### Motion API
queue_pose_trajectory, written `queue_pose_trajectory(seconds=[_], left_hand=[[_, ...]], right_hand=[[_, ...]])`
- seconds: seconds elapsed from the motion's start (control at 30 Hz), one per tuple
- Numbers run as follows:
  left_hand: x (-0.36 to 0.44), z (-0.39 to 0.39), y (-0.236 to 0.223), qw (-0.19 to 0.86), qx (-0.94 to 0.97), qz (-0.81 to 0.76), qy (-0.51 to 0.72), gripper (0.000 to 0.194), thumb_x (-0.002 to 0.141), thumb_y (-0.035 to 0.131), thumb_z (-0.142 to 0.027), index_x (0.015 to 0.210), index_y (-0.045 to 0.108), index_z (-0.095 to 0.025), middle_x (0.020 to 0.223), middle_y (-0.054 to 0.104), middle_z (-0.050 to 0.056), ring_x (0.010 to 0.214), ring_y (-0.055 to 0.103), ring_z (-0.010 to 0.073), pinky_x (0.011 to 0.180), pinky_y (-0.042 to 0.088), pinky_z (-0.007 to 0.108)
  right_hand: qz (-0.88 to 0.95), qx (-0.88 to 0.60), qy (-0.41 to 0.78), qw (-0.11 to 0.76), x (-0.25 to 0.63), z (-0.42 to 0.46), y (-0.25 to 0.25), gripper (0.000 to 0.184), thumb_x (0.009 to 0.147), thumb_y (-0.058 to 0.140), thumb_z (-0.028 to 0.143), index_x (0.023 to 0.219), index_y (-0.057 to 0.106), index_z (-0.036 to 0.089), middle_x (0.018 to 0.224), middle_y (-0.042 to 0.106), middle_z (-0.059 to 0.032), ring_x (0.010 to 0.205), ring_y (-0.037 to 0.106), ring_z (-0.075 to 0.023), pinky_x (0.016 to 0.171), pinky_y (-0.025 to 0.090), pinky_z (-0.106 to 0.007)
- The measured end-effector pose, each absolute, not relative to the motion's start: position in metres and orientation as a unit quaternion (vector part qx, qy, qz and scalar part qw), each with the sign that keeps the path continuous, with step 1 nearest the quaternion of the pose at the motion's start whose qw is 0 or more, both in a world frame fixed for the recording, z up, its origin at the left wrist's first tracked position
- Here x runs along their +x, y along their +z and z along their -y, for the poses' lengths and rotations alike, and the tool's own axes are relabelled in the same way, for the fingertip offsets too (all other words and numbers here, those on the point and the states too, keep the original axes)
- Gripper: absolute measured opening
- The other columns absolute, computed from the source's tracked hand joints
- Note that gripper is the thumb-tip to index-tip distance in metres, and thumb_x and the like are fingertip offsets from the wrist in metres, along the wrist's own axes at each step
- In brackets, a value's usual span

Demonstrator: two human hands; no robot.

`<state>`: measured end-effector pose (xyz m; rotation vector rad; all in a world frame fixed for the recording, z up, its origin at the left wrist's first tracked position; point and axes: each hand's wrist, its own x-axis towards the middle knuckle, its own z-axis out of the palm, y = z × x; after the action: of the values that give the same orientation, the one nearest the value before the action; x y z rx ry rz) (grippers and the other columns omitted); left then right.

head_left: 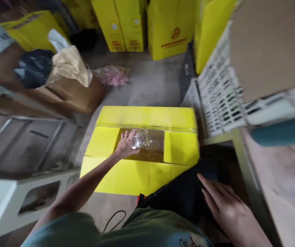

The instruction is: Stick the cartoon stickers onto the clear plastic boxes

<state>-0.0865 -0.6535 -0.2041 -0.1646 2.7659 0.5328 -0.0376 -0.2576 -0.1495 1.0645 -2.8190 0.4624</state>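
A yellow cardboard box (126,175) stands on the floor in front of me, its top flaps spread apart. My left hand (126,144) reaches over the opening, fingers around the side of a clear plastic container (140,139). More clear plastic (156,140) shows inside the box, too blurred to make out. My right hand (224,204) hovers low on the right with fingers stretched out and nothing visible in it. It is nearest to the dark cloth (185,192) across my lap.
Yellow cartons (173,31) line the back. A white plastic crate (219,89) and a worktable (273,171) border the right side. To the left are a brown carton (77,92), a pale plastic stool (3,195) and a metal frame (50,144). A pink-filled bag (115,75) lies on the floor.
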Motion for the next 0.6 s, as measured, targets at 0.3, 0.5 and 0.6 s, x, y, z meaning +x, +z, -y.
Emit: queue_pose_trajectory(seconds=[0.3,0.5,0.6], left_hand=[[-0.095,0.453,-0.040,0.068,0.427,-0.858,0.277,0.111,0.062,0.080,-0.030,0.153,0.018,-0.032,0.145,0.040,0.010,0.131,0.043,0.0356,0.103,0.045,0.049],[-0.102,0.275,-0.068,0.066,0.618,-0.754,0.211,0.114,0.055,0.086,-0.031,0.150,0.026,-0.012,0.146,0.044,0.021,0.134,0.040,0.0428,0.107,0.038,0.052],[-0.089,0.240,-0.064,0.021,0.597,-0.767,0.234,0.104,0.066,0.082,-0.038,0.151,0.027,-0.014,0.158,0.027,0.017,0.148,0.014,0.0422,0.116,0.021,0.059]], right_hand=[[0.907,0.085,0.348,0.224,0.020,0.224,-0.038,0.086,0.092,0.058,0.049,0.157,0.008,0.024,0.155,0.035,-0.0147,0.142,0.037,-0.0332,0.113,0.036,-0.057],[0.969,-0.044,0.184,0.157,0.047,0.150,-0.062,0.066,0.093,0.058,0.039,0.152,0.032,0.024,0.145,0.048,-0.0148,0.130,0.050,-0.0294,0.104,0.047,-0.049],[0.964,-0.109,0.134,0.201,0.050,0.100,-0.082,0.056,0.093,0.053,0.044,0.141,0.048,0.017,0.132,0.058,-0.0200,0.119,0.058,-0.0340,0.098,0.049,-0.054]])
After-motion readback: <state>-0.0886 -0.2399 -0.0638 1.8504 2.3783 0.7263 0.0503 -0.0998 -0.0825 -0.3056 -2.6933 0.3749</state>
